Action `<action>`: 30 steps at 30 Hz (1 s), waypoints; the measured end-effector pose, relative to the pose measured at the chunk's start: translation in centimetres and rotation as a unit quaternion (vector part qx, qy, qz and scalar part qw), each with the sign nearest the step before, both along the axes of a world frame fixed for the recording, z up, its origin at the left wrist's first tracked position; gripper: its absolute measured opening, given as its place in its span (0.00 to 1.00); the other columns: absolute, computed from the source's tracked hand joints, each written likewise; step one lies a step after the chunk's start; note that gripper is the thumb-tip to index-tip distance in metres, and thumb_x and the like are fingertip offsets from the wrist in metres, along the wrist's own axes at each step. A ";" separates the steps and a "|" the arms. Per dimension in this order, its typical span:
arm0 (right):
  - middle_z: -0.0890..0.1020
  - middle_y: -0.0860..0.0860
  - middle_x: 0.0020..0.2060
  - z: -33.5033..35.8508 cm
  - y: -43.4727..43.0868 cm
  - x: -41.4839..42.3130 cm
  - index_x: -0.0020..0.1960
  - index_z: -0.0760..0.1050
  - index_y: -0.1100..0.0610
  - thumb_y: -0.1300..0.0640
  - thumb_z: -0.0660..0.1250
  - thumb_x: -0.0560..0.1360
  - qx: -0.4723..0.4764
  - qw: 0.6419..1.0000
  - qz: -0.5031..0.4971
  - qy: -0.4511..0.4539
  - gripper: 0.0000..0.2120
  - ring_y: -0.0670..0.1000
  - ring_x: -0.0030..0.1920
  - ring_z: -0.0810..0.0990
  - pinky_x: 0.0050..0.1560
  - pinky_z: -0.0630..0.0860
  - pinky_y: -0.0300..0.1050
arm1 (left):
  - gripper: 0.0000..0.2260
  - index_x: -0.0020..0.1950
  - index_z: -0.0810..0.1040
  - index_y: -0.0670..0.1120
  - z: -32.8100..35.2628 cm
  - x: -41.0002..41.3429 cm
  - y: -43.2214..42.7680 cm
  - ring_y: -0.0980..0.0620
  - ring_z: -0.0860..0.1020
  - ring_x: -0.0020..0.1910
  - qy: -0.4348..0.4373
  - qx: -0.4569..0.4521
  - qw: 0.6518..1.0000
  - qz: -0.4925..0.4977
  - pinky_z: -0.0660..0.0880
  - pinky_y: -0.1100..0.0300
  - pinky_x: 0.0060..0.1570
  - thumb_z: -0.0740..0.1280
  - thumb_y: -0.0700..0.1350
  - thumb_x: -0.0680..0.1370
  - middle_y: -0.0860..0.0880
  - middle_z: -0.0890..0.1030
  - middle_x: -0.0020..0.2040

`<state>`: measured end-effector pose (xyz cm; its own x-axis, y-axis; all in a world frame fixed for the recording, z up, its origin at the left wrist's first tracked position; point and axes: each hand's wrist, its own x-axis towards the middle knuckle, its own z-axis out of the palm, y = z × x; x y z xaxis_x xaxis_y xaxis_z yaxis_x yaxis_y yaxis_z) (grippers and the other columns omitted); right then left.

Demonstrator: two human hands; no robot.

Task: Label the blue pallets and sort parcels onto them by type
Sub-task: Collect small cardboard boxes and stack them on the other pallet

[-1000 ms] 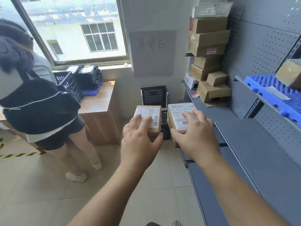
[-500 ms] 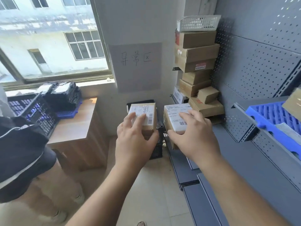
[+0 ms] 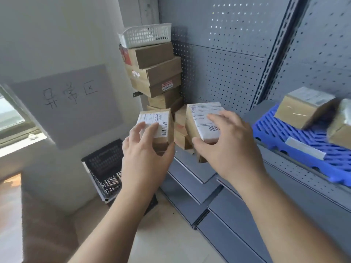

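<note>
My left hand (image 3: 146,154) grips a small brown parcel (image 3: 158,123) with a white shipping label on top. My right hand (image 3: 226,147) grips a second, slightly larger labelled parcel (image 3: 202,118). Both parcels are held in the air at chest height, side by side. To the right, a blue pallet (image 3: 296,137) lies on a grey shelf, with a white paper label (image 3: 304,148) on it and two taped brown parcels (image 3: 302,107) resting on its far part.
A stack of brown cartons (image 3: 157,73) topped by a white basket (image 3: 145,35) stands in the corner against the grey pegboard (image 3: 228,54). A black crate (image 3: 106,166) sits on the floor below a handwritten paper sign (image 3: 70,103). Grey shelves (image 3: 237,215) run along the right.
The view has swung right and up towards the shelving; the other person and the desk have left the frame. Both hands still hold their parcels, now nearer the blue pallet.
</note>
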<state>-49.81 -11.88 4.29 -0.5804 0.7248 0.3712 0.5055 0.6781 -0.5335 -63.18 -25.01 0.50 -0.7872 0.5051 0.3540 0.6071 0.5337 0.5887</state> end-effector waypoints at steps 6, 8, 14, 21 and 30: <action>0.69 0.47 0.73 2.3 3.4 3.7 0.74 0.72 0.47 0.40 0.72 0.71 0.043 0.992 -0.110 0.037 0.32 0.57 0.70 0.68 0.67 0.69 0.53 | 0.28 0.74 0.71 0.59 2.6 0.5 7.1 0.45 0.63 0.74 0.014 0.046 0.994 -0.100 0.68 0.47 0.70 0.70 0.63 0.74 0.56 0.64 0.77; 0.69 0.46 0.73 3.3 4.8 5.3 0.73 0.73 0.46 0.40 0.72 0.71 0.054 0.987 -0.142 0.052 0.32 0.57 0.71 0.67 0.68 0.68 0.50 | 0.28 0.73 0.71 0.58 3.7 1.2 9.5 0.45 0.64 0.73 0.030 0.061 0.989 -0.131 0.66 0.49 0.71 0.71 0.60 0.75 0.54 0.65 0.76; 0.69 0.44 0.73 5.8 9.5 11.4 0.73 0.73 0.45 0.40 0.72 0.71 0.084 0.966 -0.233 0.074 0.31 0.55 0.72 0.67 0.67 0.68 0.48 | 0.26 0.72 0.73 0.59 6.9 4.4 16.8 0.46 0.65 0.74 0.055 0.099 0.972 -0.204 0.65 0.56 0.65 0.71 0.59 0.74 0.55 0.66 0.75; 0.67 0.42 0.74 6.2 13.3 17.0 0.73 0.71 0.44 0.40 0.71 0.72 0.076 0.949 -0.297 0.069 0.31 0.54 0.73 0.67 0.62 0.70 0.48 | 0.25 0.71 0.73 0.60 8.1 9.0 23.3 0.48 0.67 0.72 0.044 0.118 0.950 -0.286 0.65 0.59 0.62 0.71 0.59 0.75 0.56 0.66 0.75; 0.67 0.42 0.74 6.7 18.4 18.8 0.74 0.71 0.45 0.40 0.70 0.73 0.068 0.915 -0.394 0.054 0.31 0.53 0.72 0.66 0.54 0.67 0.46 | 0.26 0.72 0.73 0.59 8.8 10.4 31.7 0.47 0.68 0.70 0.044 0.113 0.917 -0.380 0.69 0.56 0.59 0.71 0.59 0.74 0.56 0.67 0.74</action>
